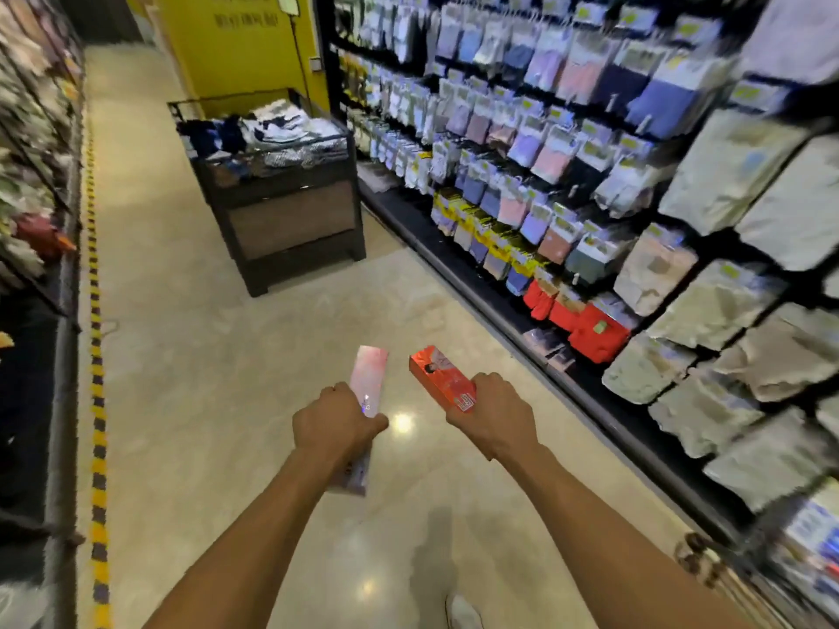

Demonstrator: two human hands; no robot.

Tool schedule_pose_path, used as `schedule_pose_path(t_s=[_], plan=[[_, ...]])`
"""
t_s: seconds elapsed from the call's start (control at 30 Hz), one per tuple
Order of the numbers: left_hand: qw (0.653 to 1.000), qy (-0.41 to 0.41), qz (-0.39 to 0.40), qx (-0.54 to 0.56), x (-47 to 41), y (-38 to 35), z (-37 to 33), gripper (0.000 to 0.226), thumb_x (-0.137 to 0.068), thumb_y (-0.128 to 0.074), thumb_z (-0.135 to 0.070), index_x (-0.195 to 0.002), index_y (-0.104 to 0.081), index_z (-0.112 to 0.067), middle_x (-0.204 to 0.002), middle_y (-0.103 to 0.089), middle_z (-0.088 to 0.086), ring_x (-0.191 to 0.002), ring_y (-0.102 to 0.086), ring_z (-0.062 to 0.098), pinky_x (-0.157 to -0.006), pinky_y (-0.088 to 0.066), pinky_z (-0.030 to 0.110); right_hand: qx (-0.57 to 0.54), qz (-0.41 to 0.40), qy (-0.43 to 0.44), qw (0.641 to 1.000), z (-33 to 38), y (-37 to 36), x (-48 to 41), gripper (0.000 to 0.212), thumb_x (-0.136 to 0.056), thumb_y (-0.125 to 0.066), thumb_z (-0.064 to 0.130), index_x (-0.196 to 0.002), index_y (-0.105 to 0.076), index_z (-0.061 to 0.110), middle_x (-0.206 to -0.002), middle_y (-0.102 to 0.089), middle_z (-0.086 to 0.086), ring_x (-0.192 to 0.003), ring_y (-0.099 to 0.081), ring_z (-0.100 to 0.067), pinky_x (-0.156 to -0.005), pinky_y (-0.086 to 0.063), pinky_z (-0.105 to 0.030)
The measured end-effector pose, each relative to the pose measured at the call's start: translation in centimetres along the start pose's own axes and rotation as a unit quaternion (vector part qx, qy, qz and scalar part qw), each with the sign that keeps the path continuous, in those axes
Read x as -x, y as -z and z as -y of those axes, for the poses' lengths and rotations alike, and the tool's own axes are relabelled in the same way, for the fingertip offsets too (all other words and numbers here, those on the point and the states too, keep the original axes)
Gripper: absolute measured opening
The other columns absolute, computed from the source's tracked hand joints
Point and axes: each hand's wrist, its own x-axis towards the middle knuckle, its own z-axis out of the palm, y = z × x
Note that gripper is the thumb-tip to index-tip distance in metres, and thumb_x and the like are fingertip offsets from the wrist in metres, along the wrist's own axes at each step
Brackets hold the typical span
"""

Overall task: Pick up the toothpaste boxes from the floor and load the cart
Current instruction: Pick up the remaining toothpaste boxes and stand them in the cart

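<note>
My left hand (333,422) grips a long pink and white toothpaste box (370,379) around its middle; the box points away from me and its near end sticks out below the hand. My right hand (492,413) grips a shorter red toothpaste box (440,376) by its near end, the box angled up and to the left. Both hands are held out in front of me above the shiny beige floor (272,347). No cart is in view.
A dark display stand (290,220) with folded clothes stands ahead in the aisle. Shelves of packaged garments (590,174) line the right side. Another shelf (36,220) runs along the left beside a yellow-black floor strip (96,401). A shoe (461,612) shows at the bottom.
</note>
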Motion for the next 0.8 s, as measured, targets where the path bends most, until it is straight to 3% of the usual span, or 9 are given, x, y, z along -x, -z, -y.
schedule_pose_path(t_s=[0.27, 0.4, 0.5, 0.63, 0.8], plan=[[0.983, -0.178, 0.031, -0.04, 3.7, 2.1, -14.1, 0.051, -0.078, -0.062, -0.069, -0.097, -0.052, -0.022, -0.082, -0.057, -0.003, -0.074, -0.059, 0.016, -0.072, -0.053, 0.03, 0.029, -0.108, -0.163, 0.98, -9.8, 9.4, 8.7, 0.053, -0.072, -0.069, 0.068, -0.101, -0.056, 0.025, -0.093, -0.059, 0.005, -0.084, -0.065, -0.02, -0.061, -0.045, -0.033], [0.959, -0.274, 0.046, -0.048, 8.0, 0.6, -23.1, 0.051, -0.077, -0.062, -0.067, -0.096, -0.051, -0.02, -0.082, -0.055, -0.003, -0.076, -0.058, 0.021, -0.068, -0.044, 0.031, -0.001, -0.158, -0.267, 0.951, -16.9, 13.5, 14.5, 0.049, -0.075, -0.066, 0.068, -0.083, -0.051, 0.022, -0.081, -0.057, 0.003, -0.075, -0.063, -0.021, -0.072, -0.054, -0.035], [0.938, -0.334, 0.067, -0.06, 11.4, -1.1, -29.5, 0.054, -0.071, -0.057, -0.07, -0.092, -0.056, -0.02, -0.085, -0.062, 0.0, -0.076, -0.062, 0.022, -0.07, -0.048, 0.032, -0.028, -0.185, -0.313, 0.931, -21.9, 15.7, 18.3, 0.047, -0.077, -0.062, 0.067, -0.08, -0.056, 0.02, -0.076, -0.058, 0.002, -0.07, -0.065, -0.022, -0.07, -0.058, -0.037], [0.903, -0.411, 0.105, -0.063, 17.1, -3.9, -39.2, 0.057, -0.07, -0.059, -0.073, -0.083, -0.059, -0.018, -0.081, -0.068, 0.001, -0.073, -0.065, 0.021, -0.063, -0.049, 0.031, -0.009, -0.213, -0.367, 0.906, -29.9, 18.8, 24.7, 0.047, -0.081, -0.063, 0.068, -0.08, -0.054, 0.021, -0.07, -0.053, 0.002, -0.067, -0.061, -0.022, -0.057, -0.044, -0.031], [0.878, -0.463, 0.112, -0.051, 24.7, -7.2, -49.6, 0.051, -0.072, -0.059, -0.068, -0.081, -0.063, -0.019, -0.07, -0.064, -0.002, -0.064, -0.062, 0.017, -0.054, -0.043, 0.026, 0.013, -0.238, -0.433, 0.869, -39.7, 22.4, 30.9, 0.062, -0.084, -0.052, 0.079, -0.099, -0.058, 0.019, -0.093, -0.06, -0.003, -0.082, -0.064, -0.026, -0.069, -0.052, -0.035]])
